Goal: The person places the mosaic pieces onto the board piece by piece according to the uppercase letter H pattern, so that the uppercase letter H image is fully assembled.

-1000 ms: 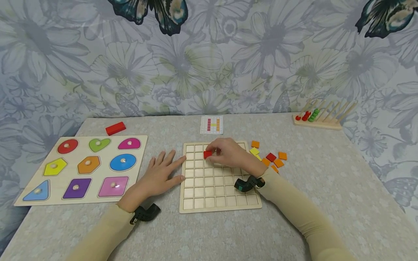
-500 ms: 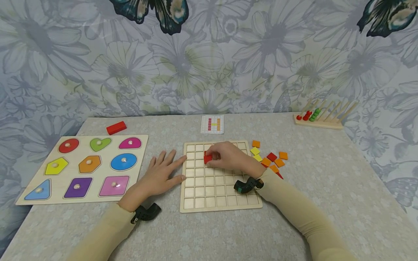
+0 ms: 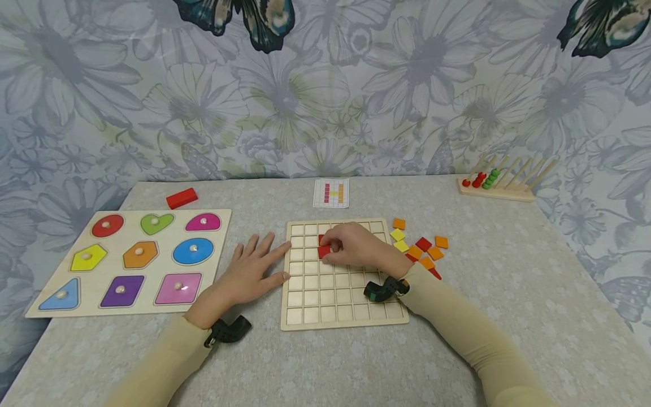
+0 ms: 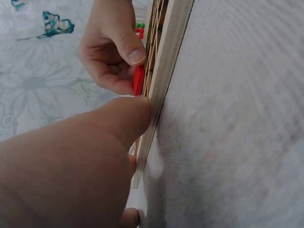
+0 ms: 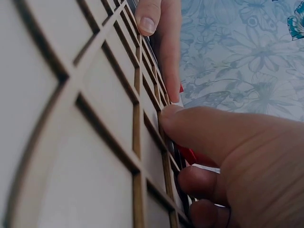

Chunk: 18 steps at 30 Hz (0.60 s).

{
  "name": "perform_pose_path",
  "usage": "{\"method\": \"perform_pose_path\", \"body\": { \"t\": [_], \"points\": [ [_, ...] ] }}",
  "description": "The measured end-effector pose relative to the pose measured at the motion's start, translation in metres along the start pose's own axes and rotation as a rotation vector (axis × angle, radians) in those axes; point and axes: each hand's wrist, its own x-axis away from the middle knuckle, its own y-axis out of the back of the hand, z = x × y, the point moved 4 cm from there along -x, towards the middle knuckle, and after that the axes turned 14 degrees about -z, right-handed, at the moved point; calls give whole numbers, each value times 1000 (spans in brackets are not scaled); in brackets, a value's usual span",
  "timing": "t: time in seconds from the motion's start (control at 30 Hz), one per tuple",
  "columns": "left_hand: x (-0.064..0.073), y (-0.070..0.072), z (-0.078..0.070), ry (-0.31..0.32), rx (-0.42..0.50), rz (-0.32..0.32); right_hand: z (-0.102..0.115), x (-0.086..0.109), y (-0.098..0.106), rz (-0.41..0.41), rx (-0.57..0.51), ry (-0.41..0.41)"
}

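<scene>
My right hand [image 3: 351, 244] pinches a red square tile [image 3: 324, 251] at a cell of the wooden grid board [image 3: 344, 327]. Another red tile [image 3: 321, 239] shows just beyond it, partly hidden by the fingers. From the side, in the left wrist view, the held red tile [image 4: 138, 80] stands tilted at the board surface between thumb and fingers. My left hand [image 3: 249, 277] lies with spread, straight fingers on the table, its thumb and index fingertips touching the board's left edge. In the right wrist view, red [image 5: 187, 154] shows behind my thumb.
Right of the board lie loose orange [image 3: 441, 242], yellow [image 3: 397, 234] and red [image 3: 423, 243] tiles. A pattern card [image 3: 331, 193] sits behind the board. At left are a shape puzzle [image 3: 168, 264] and a red block [image 3: 181, 198]; at far right, a bead counter [image 3: 495, 194].
My right hand has moved slightly toward me with the red tile, and a second red tile now shows beyond it. The left hand stays at the board's edge.
</scene>
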Motion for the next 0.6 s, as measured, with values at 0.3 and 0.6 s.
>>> {"method": "perform_pose_path", "body": {
  "t": [0.3,0.6],
  "points": [
    [0,0,0,1,1,-3,-1,0,-2,-1,-3,3],
    [0,1,-1,13,8,5,-2,0,-4,-14,-18,1]
  ]
}}
